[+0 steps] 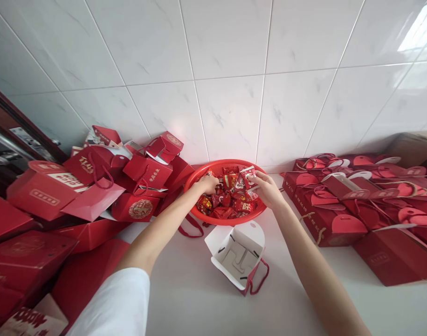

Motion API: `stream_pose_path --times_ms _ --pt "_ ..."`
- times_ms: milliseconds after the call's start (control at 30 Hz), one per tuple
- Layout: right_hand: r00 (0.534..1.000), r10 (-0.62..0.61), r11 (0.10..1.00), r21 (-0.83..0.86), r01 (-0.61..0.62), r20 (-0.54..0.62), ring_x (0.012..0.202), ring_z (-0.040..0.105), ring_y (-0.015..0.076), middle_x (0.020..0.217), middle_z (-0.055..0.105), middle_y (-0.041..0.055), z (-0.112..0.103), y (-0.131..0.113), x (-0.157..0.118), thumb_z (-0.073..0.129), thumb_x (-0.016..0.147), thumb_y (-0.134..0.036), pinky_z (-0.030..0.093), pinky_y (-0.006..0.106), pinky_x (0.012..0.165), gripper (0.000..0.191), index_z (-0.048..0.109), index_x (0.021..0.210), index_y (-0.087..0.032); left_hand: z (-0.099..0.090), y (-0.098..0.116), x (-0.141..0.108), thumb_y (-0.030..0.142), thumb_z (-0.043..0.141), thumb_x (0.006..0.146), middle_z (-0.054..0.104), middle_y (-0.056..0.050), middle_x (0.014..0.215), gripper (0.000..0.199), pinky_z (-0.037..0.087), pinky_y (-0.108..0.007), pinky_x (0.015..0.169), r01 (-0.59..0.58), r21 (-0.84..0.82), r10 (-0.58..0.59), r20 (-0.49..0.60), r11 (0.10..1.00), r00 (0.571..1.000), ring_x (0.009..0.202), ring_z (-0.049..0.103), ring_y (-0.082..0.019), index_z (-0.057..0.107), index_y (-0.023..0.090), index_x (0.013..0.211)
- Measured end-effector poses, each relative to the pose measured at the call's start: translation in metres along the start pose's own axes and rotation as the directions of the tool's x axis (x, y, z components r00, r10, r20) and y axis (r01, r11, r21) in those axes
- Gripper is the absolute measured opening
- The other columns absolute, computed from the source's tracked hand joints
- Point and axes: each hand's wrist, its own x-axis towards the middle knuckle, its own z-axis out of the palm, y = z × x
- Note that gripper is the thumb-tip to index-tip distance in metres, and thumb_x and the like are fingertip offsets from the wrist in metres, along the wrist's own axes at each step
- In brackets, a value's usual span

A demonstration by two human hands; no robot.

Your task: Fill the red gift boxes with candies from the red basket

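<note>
Keep the open white-lined red cardboard box (237, 261) mouth-up on the pale worktop (185, 289), just in front of the red oval plastic basket (222, 221) of shiny red wrapped packets (224, 212). Pinching a red-and-white printed packet (246, 174) with the fingers of the right hand (268, 189), so go easy (no squashing). With the left hand (208, 184), among the packets, can't tell whether pinching.

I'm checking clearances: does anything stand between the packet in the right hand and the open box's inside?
Yes. Between the packet in the right hand and the open box stand the red basket's near rim and, beyond it, the box's rounded white flap.
</note>
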Motion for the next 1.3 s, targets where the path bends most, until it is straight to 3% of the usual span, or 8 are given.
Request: stream_pose_path --times_ms 133,333,567,800,1000,1100,1233,1300 --pt "1.000 -0.003 1.000 0.002 0.003 -0.004 0.080 0.069 0.0206 0.088 0.074 0.0017 -0.001 0.001 0.000 0.087 0.061 -0.043 0.055 0.032 0.066 0.033 0.073 0.084 -0.023 0.001 -0.002 -0.002 0.013 0.070 0.070 0.073 -0.007 0.085 0.005 0.050 -0.028 0.078 -0.032 -0.090 0.033 0.018 0.995 0.999 0.085 0.066 -0.024 0.070 0.015 0.075" --pt "1.000 -0.002 1.000 0.002 0.002 -0.007 0.080 0.068 0.0200 0.086 0.074 0.0015 0.001 -0.001 -0.001 0.087 0.060 -0.043 0.054 0.029 0.064 0.033 0.073 0.082 -0.023 0.008 -0.004 0.003 0.005 0.065 0.067 0.071 0.002 0.073 0.016 0.044 -0.020 0.064 -0.081 -0.252 0.098 0.055 0.964 0.994 0.073 0.063 -0.016 0.071 0.017 0.076" --pt "1.000 -0.011 1.000 -0.003 0.011 -0.006 0.078 0.067 0.0193 0.087 0.074 0.0016 0.001 -0.001 0.000 0.088 0.060 -0.043 0.054 0.029 0.065 0.033 0.073 0.081 -0.022 0.017 -0.013 0.015 -0.001 0.061 0.063 0.077 -0.001 0.106 0.042 0.049 -0.018 0.080 -0.135 -0.421 0.168 0.042 0.897 0.985 0.099 0.069 -0.018 0.072 0.020 0.098" --pt "1.000 -0.014 1.000 -0.001 0.014 0.008 0.078 0.068 0.0189 0.087 0.075 0.0023 0.000 0.001 0.001 0.086 0.062 -0.043 0.052 0.027 0.064 0.036 0.073 0.087 -0.020 0.020 -0.014 0.018 0.007 0.071 0.062 0.076 -0.006 0.111 0.044 0.052 -0.024 0.085 -0.220 -0.572 0.223 -0.066 0.790 0.973 0.102 0.069 -0.022 0.073 0.017 0.104" --pt "1.000 -0.022 0.998 0.053 0.022 0.007 0.076 0.068 0.0184 0.084 0.075 0.0016 0.001 0.001 0.001 0.086 0.062 -0.039 0.054 0.028 0.067 0.034 0.073 0.086 -0.020 0.016 -0.017 0.020 0.011 0.074 0.063 0.075 -0.010 0.104 0.051 0.055 -0.032 0.079 -0.231 -0.683 0.110 -0.217 0.693 0.970 0.092 0.070 -0.024 0.070 0.014 0.113" --pt "0.999 -0.032 0.997 0.073 0.032 0.005 0.076 0.068 0.0166 0.082 0.074 0.0004 0.001 0.002 0.003 0.086 0.063 -0.037 0.054 0.028 0.070 0.031 0.074 0.085 -0.020 0.007 -0.019 0.014 0.019 0.075 0.071 0.071 -0.014 0.119 0.058 0.056 -0.036 0.085 -0.273 -0.766 0.019 -0.323 0.582 0.946 0.106 0.067 -0.024 0.062 0.016 0.127" --pt "0.999 -0.037 0.997 0.071 0.036 0.005 0.076 0.068 0.0160 0.081 0.074 0.0000 0.000 0.003 0.003 0.085 0.065 -0.036 0.054 0.027 0.070 0.030 0.074 0.087 -0.020 -0.003 -0.010 -0.004 0.027 0.087 0.061 0.068 -0.013 0.127 0.063 0.053 -0.042 0.097 -0.335 -0.884 -0.075 -0.377 0.327 0.923 0.120 0.061 -0.028 0.065 0.018 0.120" --pt "0.999 -0.031 0.996 0.085 0.030 0.011 0.077 0.068 0.0171 0.082 0.074 0.0005 0.000 0.003 0.003 0.085 0.064 -0.036 0.055 0.028 0.072 0.032 0.074 0.089 -0.020 -0.005 0.000 -0.016 0.029 0.088 0.060 0.068 -0.012 0.127 0.065 0.052 -0.044 0.099 -0.352 -0.898 -0.087 -0.385 0.262 0.919 0.120 0.062 -0.029 0.066 0.018 0.120"
